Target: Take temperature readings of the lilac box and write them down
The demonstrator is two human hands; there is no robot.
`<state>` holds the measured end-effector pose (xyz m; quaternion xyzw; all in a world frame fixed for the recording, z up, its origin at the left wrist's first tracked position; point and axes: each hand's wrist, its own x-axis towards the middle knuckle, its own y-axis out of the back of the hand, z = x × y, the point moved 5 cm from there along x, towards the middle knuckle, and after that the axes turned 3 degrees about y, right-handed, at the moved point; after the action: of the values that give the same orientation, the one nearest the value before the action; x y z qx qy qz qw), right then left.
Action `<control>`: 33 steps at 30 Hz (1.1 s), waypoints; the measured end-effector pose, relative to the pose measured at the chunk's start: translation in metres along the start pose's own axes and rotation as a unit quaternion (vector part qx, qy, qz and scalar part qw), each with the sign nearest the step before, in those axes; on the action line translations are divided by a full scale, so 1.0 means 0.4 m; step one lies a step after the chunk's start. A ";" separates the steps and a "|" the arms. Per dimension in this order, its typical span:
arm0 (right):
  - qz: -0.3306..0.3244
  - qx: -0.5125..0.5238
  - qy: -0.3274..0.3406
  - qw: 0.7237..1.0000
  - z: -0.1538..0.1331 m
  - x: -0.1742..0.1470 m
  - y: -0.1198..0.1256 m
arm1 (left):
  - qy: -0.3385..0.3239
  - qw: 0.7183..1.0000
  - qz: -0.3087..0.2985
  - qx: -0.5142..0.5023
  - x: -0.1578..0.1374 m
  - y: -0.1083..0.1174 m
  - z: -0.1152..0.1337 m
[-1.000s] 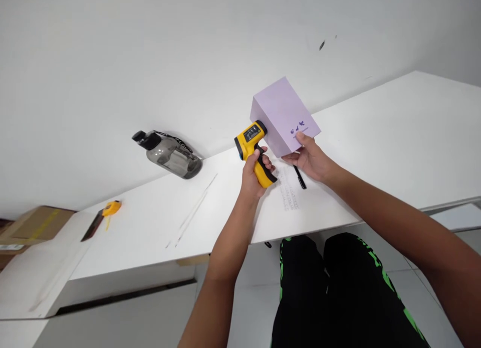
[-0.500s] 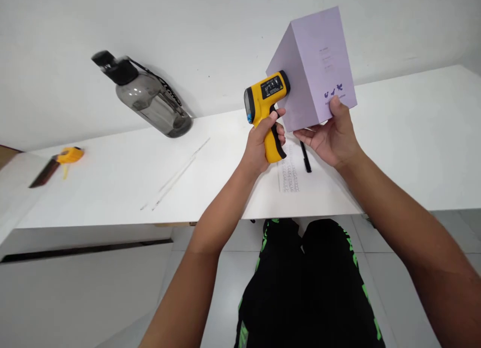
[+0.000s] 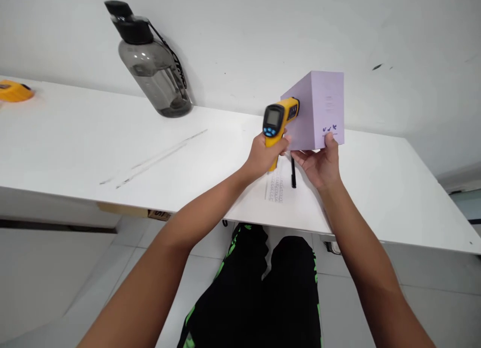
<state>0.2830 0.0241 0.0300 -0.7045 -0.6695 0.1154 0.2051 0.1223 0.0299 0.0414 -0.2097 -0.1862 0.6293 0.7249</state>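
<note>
My left hand (image 3: 263, 155) is wrapped round the handle of a yellow and black infrared thermometer (image 3: 282, 112). The small screen and blue buttons face back towards me, and the nose is at the left side of a lilac box (image 3: 327, 102); whether it touches cannot be made out. With the thumb on its printed face and the fingers underneath, my right hand (image 3: 321, 162) holds the box tilted above the table. Below the hands lie a sheet of paper with handwriting (image 3: 276, 187) and a black pen (image 3: 293, 173).
A grey see-through water bottle (image 3: 156, 77) with a black lid stands against the wall, left of my hands. At the far left of the white table (image 3: 75, 147) lies a yellow object (image 3: 15, 91), cut off by the frame. Dark streaks mark the tabletop.
My view has turned, so the table appears tilted the other way. The box and thermometer sit lower in view, and the thermometer's screen now faces me more. Both hands keep their hold.
</note>
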 end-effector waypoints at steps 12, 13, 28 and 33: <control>0.267 -0.373 0.249 0.853 -0.035 0.041 0.183 | -0.092 0.935 0.095 0.330 0.070 0.100 0.014; 0.276 -0.392 0.249 0.841 -0.035 0.042 0.189 | -0.087 0.895 0.092 0.427 0.073 0.100 0.015; 0.242 -0.525 0.133 0.805 -0.025 0.050 0.173 | -0.053 0.555 0.016 0.830 0.070 0.068 -0.009; 0.223 -0.543 0.128 0.800 -0.010 0.060 0.181 | -0.052 0.560 0.035 0.826 0.079 0.075 -0.005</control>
<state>0.3514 0.0460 0.0043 -0.8386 -0.4149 -0.3158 -0.1581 0.1028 0.0644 0.0238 0.5076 0.3846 0.5424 0.5479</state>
